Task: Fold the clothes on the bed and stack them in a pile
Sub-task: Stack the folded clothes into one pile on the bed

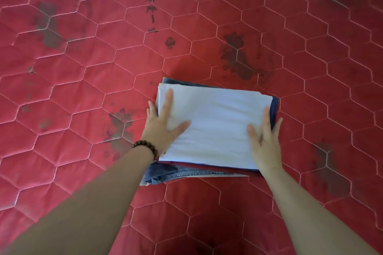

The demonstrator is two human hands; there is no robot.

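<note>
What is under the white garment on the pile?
Under the white garment, a red layer and folded jeans show at the edges; anything else is covered.

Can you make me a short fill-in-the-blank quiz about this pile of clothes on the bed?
1. The top garment of the pile is ____ in colour.
2. Both hands press ____ on it.
3. The bead bracelet is on the ____ wrist.
4. The quilt is stitched in ____ shapes.

Missing words: white; flat; left; hexagon
</note>
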